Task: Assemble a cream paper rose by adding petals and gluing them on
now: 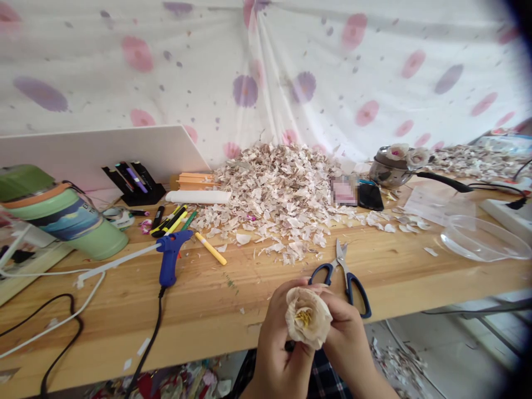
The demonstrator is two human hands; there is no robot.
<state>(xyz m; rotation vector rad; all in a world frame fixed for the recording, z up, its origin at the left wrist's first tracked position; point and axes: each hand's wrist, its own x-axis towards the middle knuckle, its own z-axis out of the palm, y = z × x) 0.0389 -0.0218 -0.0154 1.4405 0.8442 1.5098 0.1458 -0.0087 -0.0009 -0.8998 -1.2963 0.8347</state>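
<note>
Both hands hold a cream paper flower [307, 317] just off the near edge of the wooden table [257, 277], the left hand [277, 338] and the right hand [347, 332] each closed around its outer petals from either side. The petals look thin and soft (the yellow centre faces up), so a hard pinch could crease or tear them. The blue-handled scissors [347, 280] lie just beyond the hands, near enough for a careless reach to knock them off the table.
</note>
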